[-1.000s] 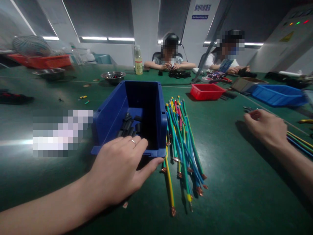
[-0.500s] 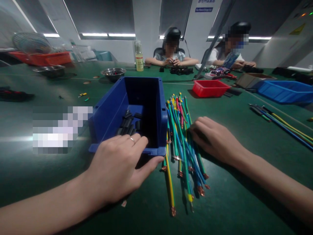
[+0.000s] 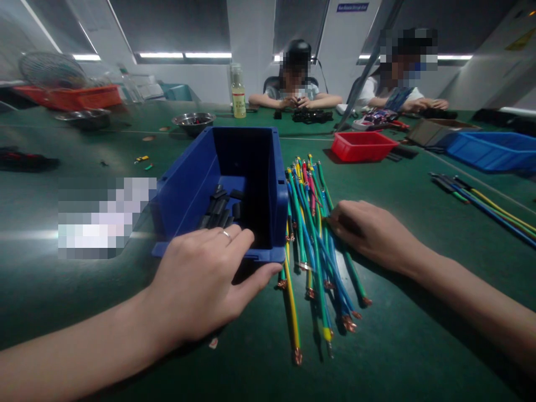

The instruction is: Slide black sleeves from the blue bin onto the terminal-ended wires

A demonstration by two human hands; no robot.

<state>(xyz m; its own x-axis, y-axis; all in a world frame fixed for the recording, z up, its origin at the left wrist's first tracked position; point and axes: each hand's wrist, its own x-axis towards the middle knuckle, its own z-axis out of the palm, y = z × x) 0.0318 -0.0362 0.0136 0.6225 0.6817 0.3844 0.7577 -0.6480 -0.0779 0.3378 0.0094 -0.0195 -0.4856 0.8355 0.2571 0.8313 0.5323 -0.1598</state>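
Observation:
My left hand [image 3: 209,273] is closed over the front rim of a dark blue bin [image 3: 175,195], fingers inside and thumb along the outside. Several short black tube pieces [image 3: 218,206] lie in the bin. Against its right side is a loose bundle of cut wires [image 3: 310,245], green, blue, yellow and red, many with bare copper ends toward me. At the bundle's right edge, my right hand [image 3: 360,234] has its fingers pinched on a green wire [image 3: 354,276]; the fingertips are partly hidden behind the hand.
A red tray [image 3: 362,148], a cardboard box [image 3: 435,133] and a light blue tray [image 3: 494,153] stand to the right, near more long wires [image 3: 498,206]. Metal bowls [image 3: 193,123] and a bottle [image 3: 238,95] are farther back. Two people [image 3: 295,84] sit across the table.
The green wire at my right hand has swung its near end to the right, away from the bundle. My left hand stays on the bin; the view has tilted slightly down.

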